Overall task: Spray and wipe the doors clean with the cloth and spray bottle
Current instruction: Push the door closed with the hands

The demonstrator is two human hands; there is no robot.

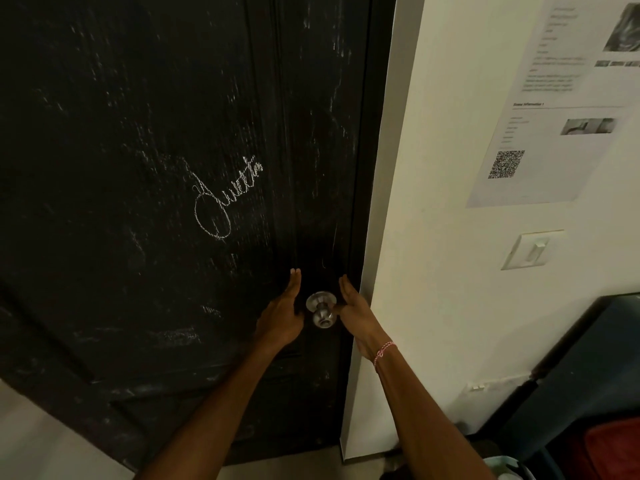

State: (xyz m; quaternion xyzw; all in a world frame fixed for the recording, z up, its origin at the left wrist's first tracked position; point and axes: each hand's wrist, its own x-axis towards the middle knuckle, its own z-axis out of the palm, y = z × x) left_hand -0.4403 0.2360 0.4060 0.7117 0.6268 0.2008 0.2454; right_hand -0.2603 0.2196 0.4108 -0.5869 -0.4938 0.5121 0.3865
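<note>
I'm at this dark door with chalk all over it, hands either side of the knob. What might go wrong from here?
1. The left hand and right hand are bare and open beside the door knob; no cloth or spray bottle is in view, so touching may smear the chalk scribble.
2. Spray drifting right could wet the printed sheet and light switch on the wall.

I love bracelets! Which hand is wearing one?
The right hand, the one nearer the white wall, has a pink string bracelet at its wrist. The left hand, across the doorknob, has a bare wrist.
</note>
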